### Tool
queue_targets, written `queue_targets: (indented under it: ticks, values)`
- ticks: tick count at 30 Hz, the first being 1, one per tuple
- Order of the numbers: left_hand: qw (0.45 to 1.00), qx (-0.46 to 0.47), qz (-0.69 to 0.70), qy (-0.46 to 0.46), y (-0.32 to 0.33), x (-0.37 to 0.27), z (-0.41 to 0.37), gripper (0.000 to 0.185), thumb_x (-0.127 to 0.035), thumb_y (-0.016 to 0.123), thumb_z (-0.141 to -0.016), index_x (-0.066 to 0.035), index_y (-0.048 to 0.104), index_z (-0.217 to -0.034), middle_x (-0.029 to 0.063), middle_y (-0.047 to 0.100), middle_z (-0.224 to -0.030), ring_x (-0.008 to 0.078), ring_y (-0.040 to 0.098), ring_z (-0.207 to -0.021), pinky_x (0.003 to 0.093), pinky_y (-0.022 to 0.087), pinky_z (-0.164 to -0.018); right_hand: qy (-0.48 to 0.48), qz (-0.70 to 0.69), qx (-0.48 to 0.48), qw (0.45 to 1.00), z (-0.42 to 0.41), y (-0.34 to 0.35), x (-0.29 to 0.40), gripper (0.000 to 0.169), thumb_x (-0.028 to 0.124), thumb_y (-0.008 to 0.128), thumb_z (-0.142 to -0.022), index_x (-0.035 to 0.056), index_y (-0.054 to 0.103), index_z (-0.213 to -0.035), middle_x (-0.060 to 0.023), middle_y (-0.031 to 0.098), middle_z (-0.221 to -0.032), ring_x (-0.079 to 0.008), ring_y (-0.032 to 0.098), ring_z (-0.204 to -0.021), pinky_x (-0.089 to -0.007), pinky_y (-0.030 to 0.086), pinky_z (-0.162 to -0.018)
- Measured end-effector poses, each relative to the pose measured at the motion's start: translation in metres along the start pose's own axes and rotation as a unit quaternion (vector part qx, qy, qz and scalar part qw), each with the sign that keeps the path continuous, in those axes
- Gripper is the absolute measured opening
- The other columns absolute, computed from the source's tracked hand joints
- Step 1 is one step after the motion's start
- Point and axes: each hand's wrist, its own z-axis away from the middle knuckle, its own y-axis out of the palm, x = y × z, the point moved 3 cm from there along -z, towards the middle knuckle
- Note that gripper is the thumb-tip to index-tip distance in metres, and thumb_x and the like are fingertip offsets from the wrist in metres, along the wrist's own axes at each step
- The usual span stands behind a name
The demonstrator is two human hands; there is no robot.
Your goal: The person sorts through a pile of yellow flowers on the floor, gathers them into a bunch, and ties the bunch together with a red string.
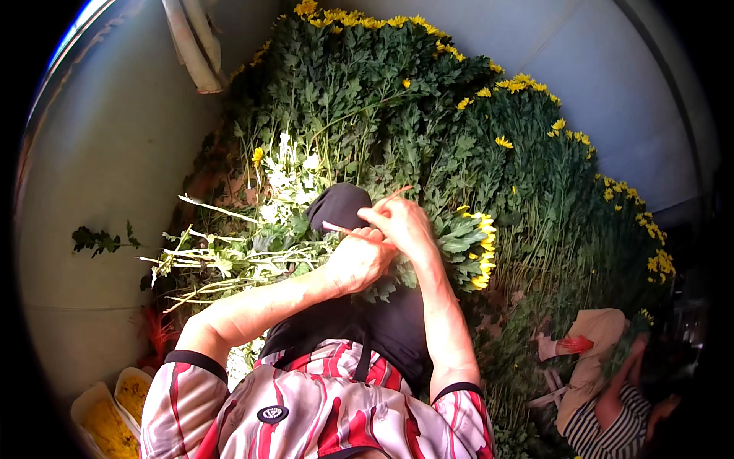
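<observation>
A bunch of yellow chrysanthemums [484, 249] lies across my lap, blooms to the right and cut stems [229, 258] to the left. Above its middle, my left hand [361, 258] is closed on a thin reddish tie strip [344, 228]. My right hand [401, 221] is just above and right of it, touching or almost touching it, with thumb and fingers pinched on a reddish strip end [395, 195]. Whether both ends belong to one strip is hidden by the hands. The strip's course around the stems cannot be seen.
Cut chrysanthemums [355, 115] are heaped in a broad arc ahead and to the right. A co-worker in a striped top [608, 424] sits at the lower right, near a red bundle of strips [575, 344]. White tubs [94, 401] with yellow contents stand lower left. A loose leafy sprig [103, 241] lies left.
</observation>
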Motion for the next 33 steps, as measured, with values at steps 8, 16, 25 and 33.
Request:
queue_targets:
  ticks: [8, 16, 25, 33]
  values:
    - [0.992, -0.058, 0.113, 0.001, -0.009, 0.006, 0.001, 0.024, -0.011, 0.057, -0.082, -0.002, 0.059, -0.105, 0.0196, 0.061, -0.095, 0.0361, 0.058, -0.085, 0.0435, 0.048, -0.078, 0.034, -0.384, -0.101, 0.917, 0.038, -0.009, 0.014, 0.020, 0.020, 0.058, -0.095, 0.0012, 0.064, -0.097, -0.0013, 0.061, -0.076, -0.0053, 0.056, -0.068, -0.0218, 0.044, -0.060]
    - [0.979, -0.168, 0.098, 0.066, -0.018, 0.000, -0.004, 0.018, -0.011, 0.057, -0.079, -0.002, 0.061, -0.095, 0.0142, 0.061, -0.087, 0.0341, 0.058, -0.083, 0.0415, 0.049, -0.077, 0.018, -0.230, -0.055, 0.972, 0.040, -0.009, 0.016, 0.034, 0.021, 0.067, -0.086, 0.0039, 0.061, -0.114, -0.0047, 0.061, -0.081, -0.0102, 0.060, -0.073, -0.0254, 0.049, -0.067]
    - [0.940, -0.107, 0.321, -0.041, -0.027, 0.012, 0.021, 0.025, -0.010, 0.066, -0.084, -0.001, 0.066, -0.107, 0.0172, 0.063, -0.111, 0.0278, 0.061, -0.104, 0.0356, 0.048, -0.089, 0.046, -0.518, -0.118, 0.846, 0.057, 0.004, -0.013, 0.021, 0.022, 0.056, -0.095, 0.0059, 0.068, -0.087, 0.0034, 0.063, -0.079, -0.0036, 0.051, -0.069, -0.0191, 0.039, -0.063]
    - [0.743, 0.064, 0.604, -0.281, -0.037, 0.033, -0.009, 0.030, -0.028, 0.055, -0.096, 0.000, 0.065, -0.101, -0.0004, 0.063, -0.097, 0.0069, 0.051, -0.096, 0.0253, 0.038, -0.092, -0.035, -0.632, -0.047, 0.773, 0.060, -0.001, -0.028, 0.021, 0.023, 0.060, -0.093, 0.0050, 0.068, -0.086, 0.0011, 0.065, -0.082, -0.0055, 0.053, -0.072, -0.0200, 0.039, -0.065]
